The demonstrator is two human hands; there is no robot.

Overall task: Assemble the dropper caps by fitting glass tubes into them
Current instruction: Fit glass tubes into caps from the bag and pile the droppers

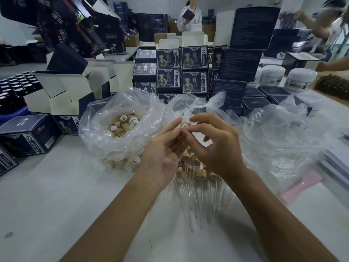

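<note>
Bamboo-coloured, the dropper cap (183,126) sits pinched between the fingertips of the left hand (162,154), its open underside turned up toward the camera so the white ring inside shows. The right hand (213,142) is directly beside it, thumb and forefinger curled in and meeting at the cap's mouth; whether they pinch a glass tube there I cannot tell, since nothing clear shows between them. The cap's axis points roughly up at the viewer, so the fitting move looks to run straight down into that opening, with the right hand the nearer one to do it. Below the hands lies a heap of finished droppers (196,178), caps away from the viewer and glass tubes (200,205) trailing toward the near edge of the white table (56,205). To the left an open plastic bag (105,118) holds loose caps (122,125). Behind stand dark printed boxes (194,70) and white jars (300,78), with other people working farther back.
</note>
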